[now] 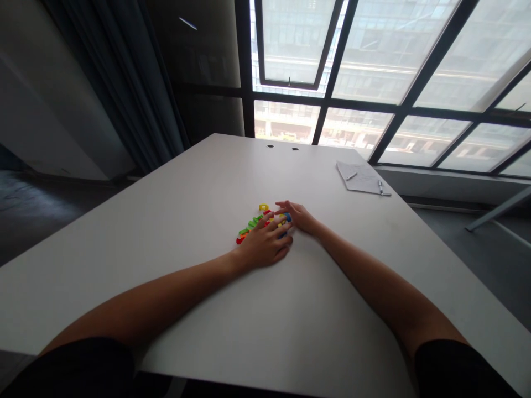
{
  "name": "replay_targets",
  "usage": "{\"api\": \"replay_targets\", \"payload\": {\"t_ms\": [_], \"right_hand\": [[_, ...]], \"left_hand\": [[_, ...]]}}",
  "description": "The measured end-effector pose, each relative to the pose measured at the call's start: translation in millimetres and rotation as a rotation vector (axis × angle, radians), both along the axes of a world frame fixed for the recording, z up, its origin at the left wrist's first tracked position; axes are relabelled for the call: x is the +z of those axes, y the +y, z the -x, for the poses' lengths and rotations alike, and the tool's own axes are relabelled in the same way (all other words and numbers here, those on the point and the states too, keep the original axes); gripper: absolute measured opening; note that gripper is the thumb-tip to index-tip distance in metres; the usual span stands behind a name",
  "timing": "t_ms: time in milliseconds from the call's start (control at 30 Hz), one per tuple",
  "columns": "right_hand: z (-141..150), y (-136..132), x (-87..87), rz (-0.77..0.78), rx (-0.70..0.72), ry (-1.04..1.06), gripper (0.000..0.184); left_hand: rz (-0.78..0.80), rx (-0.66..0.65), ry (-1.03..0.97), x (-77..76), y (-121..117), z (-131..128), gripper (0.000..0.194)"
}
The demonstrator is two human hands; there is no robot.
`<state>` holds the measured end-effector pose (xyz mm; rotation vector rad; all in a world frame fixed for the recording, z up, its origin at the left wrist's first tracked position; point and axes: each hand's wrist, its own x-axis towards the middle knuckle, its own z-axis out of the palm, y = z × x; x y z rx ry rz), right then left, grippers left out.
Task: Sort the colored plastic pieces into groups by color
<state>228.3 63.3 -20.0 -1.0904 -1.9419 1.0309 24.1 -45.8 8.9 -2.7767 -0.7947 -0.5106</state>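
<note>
Several small plastic pieces in bright colours lie in a cluster on the white table. My left hand rests over the near side of the cluster, palm down, its fingers spread across the pieces. On the far right side, my right hand reaches in with its fingers stretched out beside a blue piece. Green pieces and a red piece show to the left of my left hand. A yellow piece lies slightly apart at the back. My hands partly hide the middle of the cluster.
Sheets of paper with a pen on them lie at the table's right edge, and another pen sits near their corner. Two dark round cable holes are at the far end, before large windows. A dark curtain hangs on the left.
</note>
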Motion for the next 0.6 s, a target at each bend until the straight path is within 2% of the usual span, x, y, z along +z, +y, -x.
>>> {"api": "replay_targets", "payload": {"t_ms": [100, 167, 300, 367, 500, 600], "right_hand": [[-6, -13, 5.4, 0.092, -0.058, 0.236, 0.089], [0, -19, 7.2, 0.108, -0.091, 0.271, 0.089], [25, -28, 4.5, 0.205, -0.008, 0.299, 0.084], [32, -27, 1.0, 0.186, -0.004, 0.355, 0.081], [18, -14, -6.5, 0.010, -0.208, 0.360, 0.083], [-4, -2, -11.3, -0.039, -0.350, 0.287, 0.085]], "left_hand": [[0.014, 0.034, -0.016, 3.6, 5, 2, 0.029], [0.020, 0.048, -0.023, 5.2, 9, -1, 0.032], [0.089, 0.041, -0.048, 7.7, 18, -6, 0.038], [0.093, 0.038, -0.036, 8.8, 22, -6, 0.040], [0.050, 0.109, 0.028, 10.6, 39, -7, 0.057], [0.159, 0.188, 0.104, 14.0, 61, -10, 0.080]]}}
